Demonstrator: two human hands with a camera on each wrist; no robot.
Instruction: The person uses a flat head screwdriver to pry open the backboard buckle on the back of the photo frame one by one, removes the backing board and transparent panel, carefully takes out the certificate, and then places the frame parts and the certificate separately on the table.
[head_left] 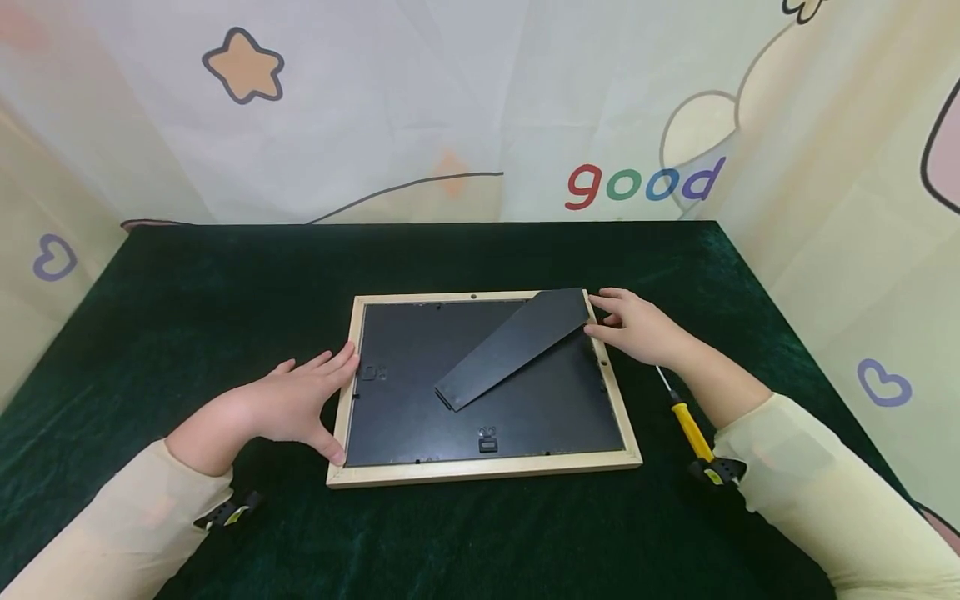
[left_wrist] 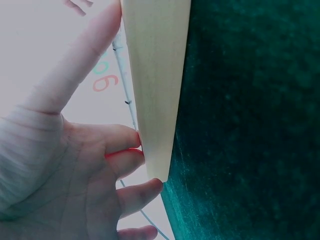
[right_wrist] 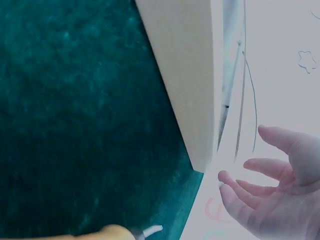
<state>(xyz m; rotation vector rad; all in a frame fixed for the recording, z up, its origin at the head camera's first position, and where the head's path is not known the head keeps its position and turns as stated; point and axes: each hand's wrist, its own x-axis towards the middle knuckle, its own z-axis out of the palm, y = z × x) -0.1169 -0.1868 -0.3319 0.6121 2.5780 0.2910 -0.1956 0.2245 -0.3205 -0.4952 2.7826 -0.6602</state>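
Frame: the picture frame (head_left: 483, 469) lies face down on the green cloth (head_left: 187, 300), its black backing uppermost; its long axis runs left to right across the person's view, its short sides toward each hand.
Stand: the black easel stand (head_left: 513, 346) lies flat on the backing, slanting from near the frame's centre up to its far right corner, the wide end at that corner.
Left hand: the left hand (head_left: 296, 404) rests against the frame's left rail, fingers straight along the outer edge, thumb at the near left corner; it grasps nothing.
Right hand: the right hand (head_left: 637, 329) sits at the frame's far right corner, fingers loosely spread, fingertips just beside the stand's wide end; contact cannot be told.
Screwdriver: a yellow-handled screwdriver (head_left: 686, 421) lies on the cloth just right of the frame, under the right forearm.
Writing: the backdrop (head_left: 450, 100) beyond the frame reads "good" in coloured letters.
Open room: bare cloth surrounds the frame on all four sides, widest to its left and behind it.
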